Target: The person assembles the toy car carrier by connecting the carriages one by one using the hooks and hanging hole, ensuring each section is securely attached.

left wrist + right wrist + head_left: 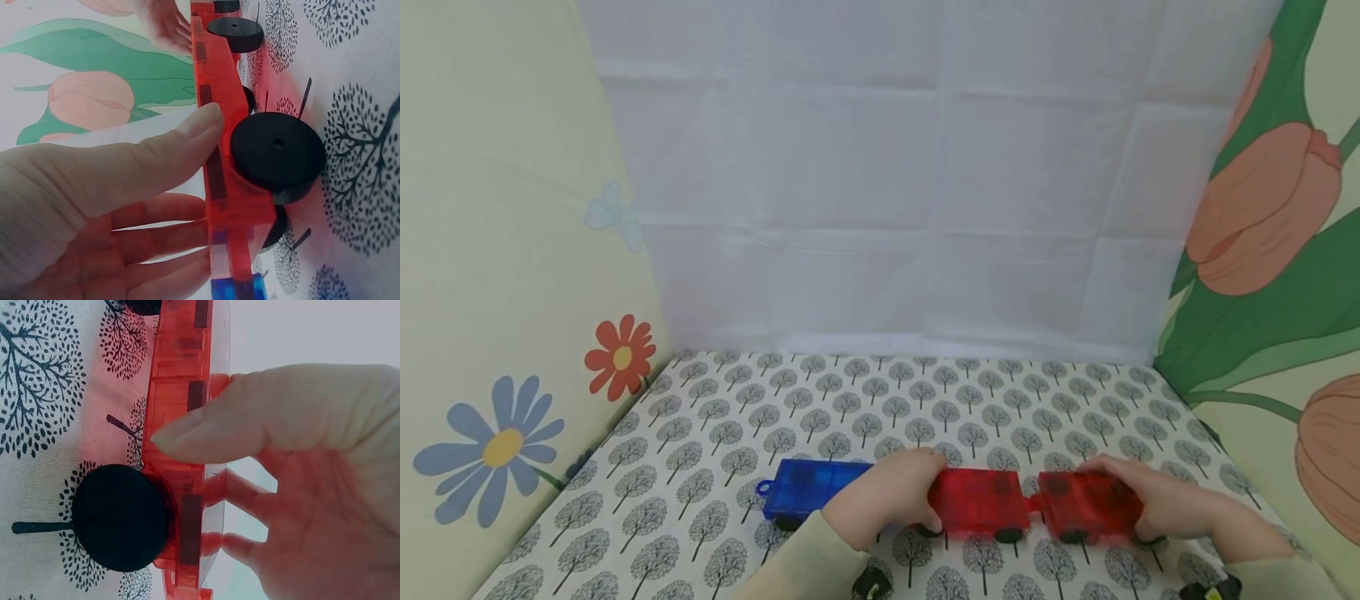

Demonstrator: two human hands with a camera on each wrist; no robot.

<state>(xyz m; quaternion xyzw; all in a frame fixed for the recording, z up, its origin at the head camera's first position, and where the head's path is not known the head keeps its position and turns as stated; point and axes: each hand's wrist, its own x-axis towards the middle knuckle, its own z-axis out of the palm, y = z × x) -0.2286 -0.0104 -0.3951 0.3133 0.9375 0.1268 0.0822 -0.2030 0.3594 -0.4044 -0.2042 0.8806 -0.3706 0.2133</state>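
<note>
Three see-through toy train cars on black wheels stand in a row across the cloth. At the left is a blue car (812, 487) with a ring at its outer end. My left hand (898, 492) grips the left end of the middle red car (981, 500), thumb (200, 125) on the near side and fingers on the far side. In the left wrist view, a blue end piece (237, 289) meets this car's hitch. My right hand (1165, 500) grips the right end of the other red car (178, 400) between thumb and fingers. A small red hitch (1034, 503) bridges the gap between the red cars.
A white cloth printed with grey trees (700, 517) covers the table. Behind it hangs a creased white sheet (887, 208). Flower-patterned walls stand on the left (512, 250) and the right (1285, 350).
</note>
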